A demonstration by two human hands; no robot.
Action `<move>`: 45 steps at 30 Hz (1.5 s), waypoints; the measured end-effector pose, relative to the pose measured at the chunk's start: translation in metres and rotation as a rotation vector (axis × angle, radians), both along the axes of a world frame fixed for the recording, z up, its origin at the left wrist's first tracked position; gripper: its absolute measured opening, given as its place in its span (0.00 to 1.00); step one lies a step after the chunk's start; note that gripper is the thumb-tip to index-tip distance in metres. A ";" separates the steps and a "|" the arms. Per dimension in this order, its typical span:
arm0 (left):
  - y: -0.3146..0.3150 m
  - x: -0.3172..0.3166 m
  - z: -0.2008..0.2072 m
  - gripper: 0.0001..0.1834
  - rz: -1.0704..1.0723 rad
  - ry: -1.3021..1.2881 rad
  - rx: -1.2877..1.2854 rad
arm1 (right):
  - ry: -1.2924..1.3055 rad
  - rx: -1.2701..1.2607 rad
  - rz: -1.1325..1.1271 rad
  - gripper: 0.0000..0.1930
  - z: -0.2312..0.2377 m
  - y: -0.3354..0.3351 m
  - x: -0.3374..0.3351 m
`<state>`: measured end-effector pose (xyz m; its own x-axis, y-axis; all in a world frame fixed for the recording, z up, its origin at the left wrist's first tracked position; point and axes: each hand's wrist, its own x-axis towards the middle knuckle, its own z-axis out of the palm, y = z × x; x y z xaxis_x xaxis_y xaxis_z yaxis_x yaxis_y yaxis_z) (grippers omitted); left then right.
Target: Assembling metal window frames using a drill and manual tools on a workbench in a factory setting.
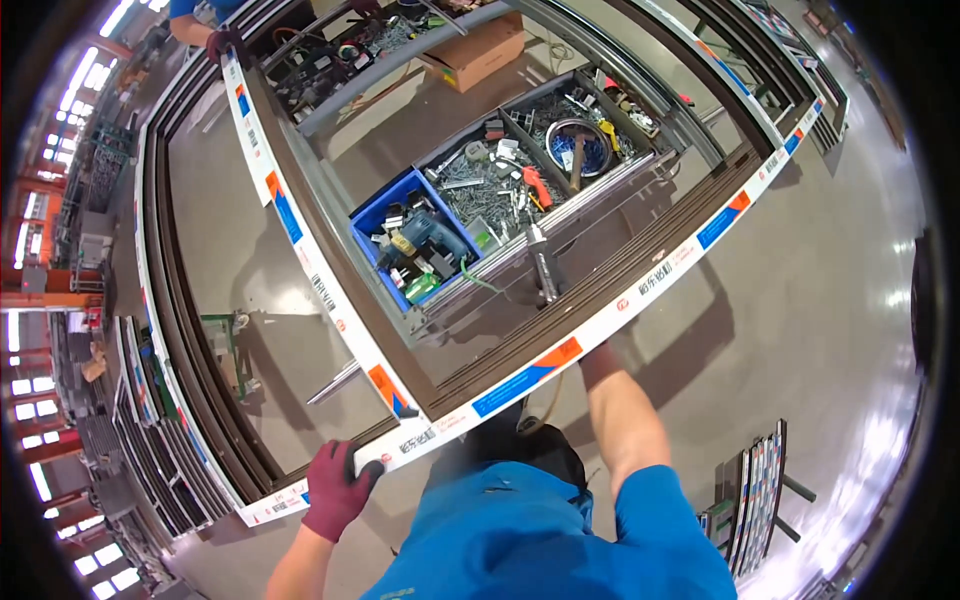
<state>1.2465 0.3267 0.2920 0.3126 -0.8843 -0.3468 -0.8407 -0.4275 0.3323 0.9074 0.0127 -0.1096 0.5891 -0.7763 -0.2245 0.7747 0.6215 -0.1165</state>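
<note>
A large brown window frame (640, 262) with white protective film along its edges spans the view. My left hand (340, 490), in a maroon glove with dark fingertips, grips its near rail at the left, close to where a crossbar (300, 235) joins. My right hand (600, 363) reaches beneath the near rail; only a bit of maroon glove shows, and its fingers are hidden. Beyond that rail, inside the frame opening, is a slim grey and black power screwdriver (543, 265), pointing away. Whether my right hand touches it, I cannot tell.
Under the frame sit a blue bin (372, 222) with a drill, screw trays (480, 190), a hammer (577, 165) and a cardboard box (480, 52). A co-worker's gloved hand (222, 42) is on the crossbar's far end. Racked profiles (760, 495) stand at lower right.
</note>
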 end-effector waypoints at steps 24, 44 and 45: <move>-0.025 0.065 0.014 0.14 0.323 -0.409 -0.491 | 1.232 -1.118 0.708 0.27 0.120 0.023 -0.130; -0.316 -0.222 0.025 0.28 -0.171 0.056 -0.793 | 1.573 -1.543 0.817 0.28 0.419 -0.187 -0.103; -0.303 -0.222 0.016 0.28 -0.157 0.052 -0.789 | 1.655 -1.445 0.896 0.28 0.409 -0.202 -0.102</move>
